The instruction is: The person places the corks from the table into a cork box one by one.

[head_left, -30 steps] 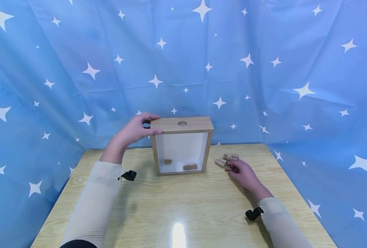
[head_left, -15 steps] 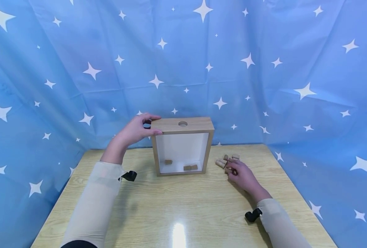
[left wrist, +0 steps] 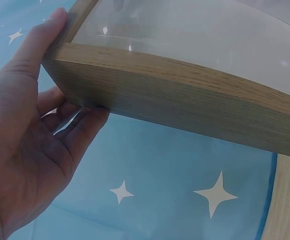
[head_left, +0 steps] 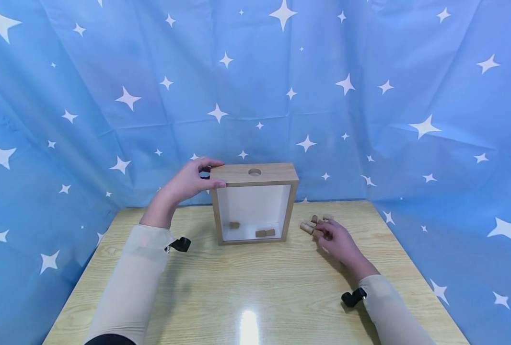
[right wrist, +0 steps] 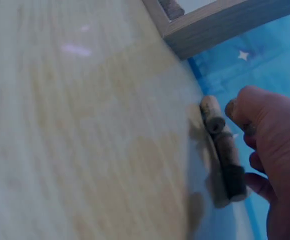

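My left hand (head_left: 190, 179) grips the top left corner of a wooden shadow box (head_left: 277, 173), thumb at the front edge and fingers behind. The box stands upright, with a round hole (head_left: 254, 172) in its top and a white back. Inside at the bottom lie a cork (head_left: 234, 225) on the left and two corks (head_left: 265, 233) toward the right. Right of the box, my right hand (head_left: 338, 243) is over a small group of corks (head_left: 307, 227). In the right wrist view its thumb and fingers pinch a cork (right wrist: 230, 107), mostly hidden behind the thumb.
The pale wood-grain table (head_left: 247, 282) reaches back to a blue curtain (head_left: 255, 96) with white stars. Another cork (head_left: 328, 217) lies just beyond the right hand's fingers. A black wrist camera (head_left: 180, 244) sticks out from the left sleeve.
The right hand's fingers have closed around a cork that lay at its thumb, and the hand has shifted only slightly. The left hand and the box have stayed in place.
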Tool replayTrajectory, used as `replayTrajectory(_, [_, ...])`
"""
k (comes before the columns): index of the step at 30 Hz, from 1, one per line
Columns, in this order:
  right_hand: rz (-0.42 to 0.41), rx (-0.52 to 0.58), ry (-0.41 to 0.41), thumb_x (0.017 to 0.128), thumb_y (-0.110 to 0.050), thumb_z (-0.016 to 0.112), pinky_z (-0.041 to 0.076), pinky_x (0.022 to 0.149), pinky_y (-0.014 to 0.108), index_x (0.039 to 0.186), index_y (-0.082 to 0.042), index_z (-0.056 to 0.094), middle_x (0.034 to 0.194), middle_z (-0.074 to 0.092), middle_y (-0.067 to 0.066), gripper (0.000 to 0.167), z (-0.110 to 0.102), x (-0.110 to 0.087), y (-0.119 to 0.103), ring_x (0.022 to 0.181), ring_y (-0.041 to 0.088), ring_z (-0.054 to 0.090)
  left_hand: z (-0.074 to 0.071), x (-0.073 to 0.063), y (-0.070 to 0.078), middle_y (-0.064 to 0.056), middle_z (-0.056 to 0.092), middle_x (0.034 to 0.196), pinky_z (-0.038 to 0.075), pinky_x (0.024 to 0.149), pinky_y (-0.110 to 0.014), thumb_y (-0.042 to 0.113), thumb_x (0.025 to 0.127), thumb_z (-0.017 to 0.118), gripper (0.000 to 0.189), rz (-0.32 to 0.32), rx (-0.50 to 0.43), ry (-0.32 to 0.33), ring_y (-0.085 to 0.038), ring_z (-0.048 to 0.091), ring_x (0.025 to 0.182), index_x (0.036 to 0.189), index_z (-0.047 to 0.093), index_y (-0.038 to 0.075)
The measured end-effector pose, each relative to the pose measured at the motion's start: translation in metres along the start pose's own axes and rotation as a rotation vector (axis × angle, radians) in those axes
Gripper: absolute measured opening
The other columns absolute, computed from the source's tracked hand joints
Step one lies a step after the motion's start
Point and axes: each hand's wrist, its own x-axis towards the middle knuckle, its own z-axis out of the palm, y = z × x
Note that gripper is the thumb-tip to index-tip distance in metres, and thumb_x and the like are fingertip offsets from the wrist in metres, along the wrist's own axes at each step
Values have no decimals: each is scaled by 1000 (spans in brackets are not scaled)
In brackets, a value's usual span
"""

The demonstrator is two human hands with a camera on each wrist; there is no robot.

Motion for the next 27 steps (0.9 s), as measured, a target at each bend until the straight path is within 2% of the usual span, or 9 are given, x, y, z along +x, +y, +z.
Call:
replayTrajectory(7, [17,53,4,95,4,76,53,74,28,132,2,77,112,66,9,37,-9,10,-15,88,20,59,0,0,1,-4,56,158,52,111,-55,44,94,91,72,4,7,11,-33,52,143,156,64,21])
replayTrajectory(11, [-6,44,34,97,2,77,51,70,28,131,0,77,102,64,4,35,-17,17,-27,83,20,56,1,0,0,-4,56,158,51,112,-56,44,94,91,72,2,1,10,-33,52,144,157,63,20])
replayTrajectory(15, [-42,46,120,96,1,79,47,66,27,127,-2,79,94,59,3,31,-24,21,-38,80,18,52,2,-1,-2,-5,55,159,51,112,-56,44,94,91,73,-2,0,7,-33,51,144,157,63,20])
replayTrajectory(22, [-141,73,320,98,5,79,43,66,21,128,-2,80,99,63,8,31,-41,33,-65,79,17,52,3,0,-4,-4,56,158,51,112,-55,45,94,91,73,7,-3,18,-33,52,143,156,64,21])
replayTrajectory(27, [-160,73,364,101,2,79,42,67,21,130,-4,80,102,64,8,29,-56,44,-81,79,16,53,2,1,-4,-4,56,158,50,113,-56,46,93,92,74,9,-3,16,-33,51,143,157,63,20])
